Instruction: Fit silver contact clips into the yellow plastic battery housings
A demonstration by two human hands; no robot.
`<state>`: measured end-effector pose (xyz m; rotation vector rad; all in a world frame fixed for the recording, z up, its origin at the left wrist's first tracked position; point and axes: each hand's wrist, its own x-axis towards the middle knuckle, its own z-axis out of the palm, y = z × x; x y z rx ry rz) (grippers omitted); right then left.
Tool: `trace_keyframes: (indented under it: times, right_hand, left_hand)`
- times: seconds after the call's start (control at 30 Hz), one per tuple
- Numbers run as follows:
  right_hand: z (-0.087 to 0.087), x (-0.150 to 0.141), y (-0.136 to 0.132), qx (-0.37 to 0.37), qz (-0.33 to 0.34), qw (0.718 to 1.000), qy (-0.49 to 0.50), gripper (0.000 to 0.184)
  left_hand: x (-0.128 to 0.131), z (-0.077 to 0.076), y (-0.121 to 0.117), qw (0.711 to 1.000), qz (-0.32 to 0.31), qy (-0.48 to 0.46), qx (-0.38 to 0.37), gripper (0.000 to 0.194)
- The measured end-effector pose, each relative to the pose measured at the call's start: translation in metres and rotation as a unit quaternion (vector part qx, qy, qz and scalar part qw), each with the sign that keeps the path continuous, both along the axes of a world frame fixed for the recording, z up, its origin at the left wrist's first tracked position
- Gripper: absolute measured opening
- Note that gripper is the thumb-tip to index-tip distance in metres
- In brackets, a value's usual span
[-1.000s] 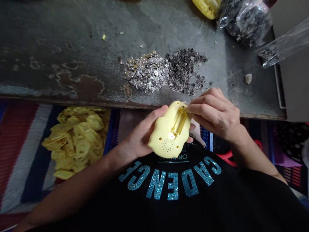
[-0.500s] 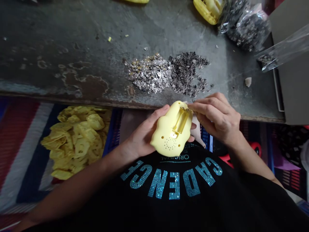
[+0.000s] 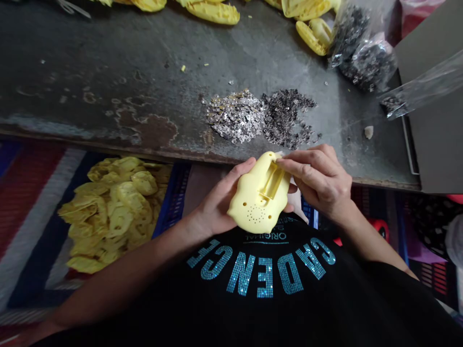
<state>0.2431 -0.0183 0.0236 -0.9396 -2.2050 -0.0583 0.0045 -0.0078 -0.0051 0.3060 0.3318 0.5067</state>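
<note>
My left hand (image 3: 217,202) cradles a pale yellow plastic shell (image 3: 255,200) from below, its open battery slot and speaker holes facing up, just off the near edge of the worn metal table (image 3: 108,82). The fingers of my right hand (image 3: 318,178) are pinched together at the top end of the slot; whatever small piece they press there is hidden by the fingertips. Beyond the hands, on the table, lie a heap of shiny silver metal bits (image 3: 237,115) and a heap of darker metal bits (image 3: 287,115).
A pile of yellow plastic pieces (image 3: 112,207) sits in a blue crate at lower left. More yellow shells (image 3: 213,12) line the table's far edge. Clear bags of dark metal parts (image 3: 365,48) lie at the upper right beside a grey box (image 3: 434,120).
The view has tipped upward, bringing more yellow shells at the far edge into sight. My right fingertips stay pinched at the slot's top end; the shell has barely moved.
</note>
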Motion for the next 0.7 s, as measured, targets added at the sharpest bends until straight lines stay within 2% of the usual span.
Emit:
trace_keyframes:
  times: [0.2,0.27,0.37,0.43,0.53,0.6,0.7]
  right_hand:
    - [-0.001,-0.001,-0.004,-0.014,-0.009,1.0,0.021,0.038]
    - [0.003,-0.002,-0.005,-0.038,-0.007,0.998,0.05,0.038]
    - [0.016,-0.001,-0.001,-0.112,-0.002,0.989,0.092,0.026]
    - [0.026,0.001,0.007,-0.182,0.019,0.98,0.083,0.023]
    - [0.036,0.004,0.022,-0.252,0.064,0.965,0.021,0.029]
    - [0.04,0.003,0.027,-0.261,0.079,0.962,-0.017,0.027]
    - [0.042,0.001,0.019,-0.244,0.082,0.966,-0.026,0.024]
  left_hand:
    - [-0.001,0.0,-0.003,0.999,0.033,-0.003,-0.011,0.072]
    - [0.0,0.0,-0.005,1.0,0.028,-0.01,-0.007,0.072]
    - [0.004,0.003,-0.009,0.999,0.037,0.001,0.013,0.068]
    - [0.007,0.006,-0.012,0.996,0.073,0.029,0.033,0.059]
    - [0.01,0.008,-0.015,0.983,0.145,0.092,0.065,0.047]
    - [0.012,0.008,-0.019,0.968,0.19,0.139,0.087,0.049]
    - [0.016,0.007,-0.03,0.94,0.242,0.202,0.128,0.055]
